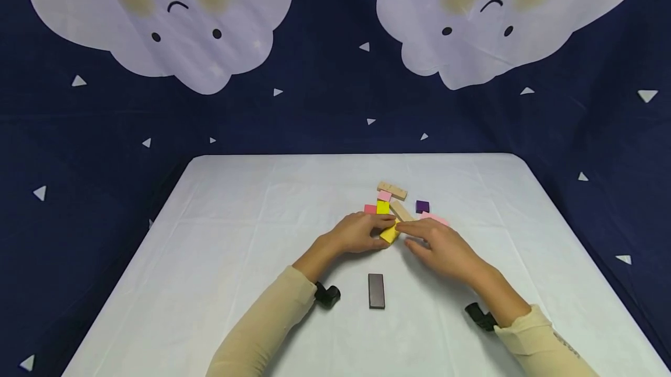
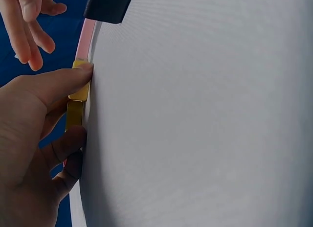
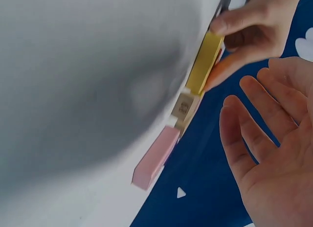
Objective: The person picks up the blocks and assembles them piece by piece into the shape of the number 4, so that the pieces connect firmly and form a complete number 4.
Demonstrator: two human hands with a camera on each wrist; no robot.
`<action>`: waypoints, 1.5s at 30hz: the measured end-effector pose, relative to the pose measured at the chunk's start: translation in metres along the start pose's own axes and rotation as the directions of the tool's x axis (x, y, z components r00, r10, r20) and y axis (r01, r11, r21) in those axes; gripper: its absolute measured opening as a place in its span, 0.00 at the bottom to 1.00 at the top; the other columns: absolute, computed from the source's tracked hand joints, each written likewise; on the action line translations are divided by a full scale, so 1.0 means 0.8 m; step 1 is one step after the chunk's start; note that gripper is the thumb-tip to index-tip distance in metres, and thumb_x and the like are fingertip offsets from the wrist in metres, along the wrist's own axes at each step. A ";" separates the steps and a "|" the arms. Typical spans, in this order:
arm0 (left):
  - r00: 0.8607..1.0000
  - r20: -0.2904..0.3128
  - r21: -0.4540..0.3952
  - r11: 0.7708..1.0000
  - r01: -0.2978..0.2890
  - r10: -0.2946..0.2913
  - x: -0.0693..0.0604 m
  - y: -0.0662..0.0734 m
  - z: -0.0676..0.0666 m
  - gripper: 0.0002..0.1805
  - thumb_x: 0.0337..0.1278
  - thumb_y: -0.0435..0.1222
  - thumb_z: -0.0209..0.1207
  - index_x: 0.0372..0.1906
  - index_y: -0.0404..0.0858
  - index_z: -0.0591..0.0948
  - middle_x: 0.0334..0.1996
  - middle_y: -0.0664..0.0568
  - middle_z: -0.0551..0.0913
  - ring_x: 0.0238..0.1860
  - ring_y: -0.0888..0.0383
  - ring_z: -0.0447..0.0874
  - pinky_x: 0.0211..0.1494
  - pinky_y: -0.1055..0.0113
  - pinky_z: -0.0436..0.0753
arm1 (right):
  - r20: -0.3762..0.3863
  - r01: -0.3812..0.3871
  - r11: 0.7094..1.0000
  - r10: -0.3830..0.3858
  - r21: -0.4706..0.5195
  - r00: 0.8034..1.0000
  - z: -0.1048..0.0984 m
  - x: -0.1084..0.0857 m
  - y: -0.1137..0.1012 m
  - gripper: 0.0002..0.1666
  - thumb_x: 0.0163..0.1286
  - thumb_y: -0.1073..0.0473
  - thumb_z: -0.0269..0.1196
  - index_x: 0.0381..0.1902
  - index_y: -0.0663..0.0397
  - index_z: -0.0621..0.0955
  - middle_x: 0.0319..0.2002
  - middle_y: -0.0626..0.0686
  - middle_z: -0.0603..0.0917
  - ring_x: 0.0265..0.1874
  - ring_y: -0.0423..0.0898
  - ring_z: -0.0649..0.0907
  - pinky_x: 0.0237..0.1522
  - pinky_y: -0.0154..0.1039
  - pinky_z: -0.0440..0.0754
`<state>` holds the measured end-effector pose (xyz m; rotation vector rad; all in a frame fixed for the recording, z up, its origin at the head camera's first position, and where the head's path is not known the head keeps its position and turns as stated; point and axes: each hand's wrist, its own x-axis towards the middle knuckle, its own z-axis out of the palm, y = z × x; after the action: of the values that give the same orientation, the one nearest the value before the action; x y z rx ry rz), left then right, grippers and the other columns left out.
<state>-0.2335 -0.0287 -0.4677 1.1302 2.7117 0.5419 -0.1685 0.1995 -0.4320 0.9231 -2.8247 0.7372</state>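
Note:
My left hand point(image 1: 359, 232) pinches a yellow block point(image 1: 389, 234) between thumb and fingers, low over the white table. In the right wrist view the block's long yellow face point(image 3: 204, 63) shows between its thumb and a finger. My right hand point(image 1: 445, 249) is just right of that block, its fingers loosely extended and holding nothing; the right wrist view shows its palm point(image 3: 283, 173) apart from the blocks. Beyond the hands lie a second yellow block point(image 1: 383, 207), a red-pink block point(image 1: 370, 209), a small pink block point(image 1: 384, 196) and a plain wooden block point(image 1: 401, 210).
Another wooden block point(image 1: 392, 190) lies at the back of the cluster. A purple block point(image 1: 422, 207) and a longer pink block point(image 1: 435, 218) are to the right. Nearer the front, a dark grey block point(image 1: 376, 291) lies alone between the forearms. A dark blue cloth hangs behind the table.

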 end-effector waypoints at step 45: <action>1.000 0.007 -0.016 0.999 0.030 -0.030 -0.002 0.001 0.002 0.31 0.58 0.53 0.62 0.67 0.55 0.71 0.67 0.69 0.64 0.66 0.63 0.65 0.64 0.60 0.67 | -0.080 -0.267 0.964 0.267 0.013 0.960 -0.021 0.048 0.102 0.21 0.66 0.57 0.62 0.56 0.54 0.82 0.56 0.57 0.80 0.59 0.62 0.73 0.59 0.61 0.66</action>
<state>-0.2317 -0.0292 -0.4688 1.0833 2.7092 0.5539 -0.2476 0.2443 -0.4427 0.5021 -2.9074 0.7854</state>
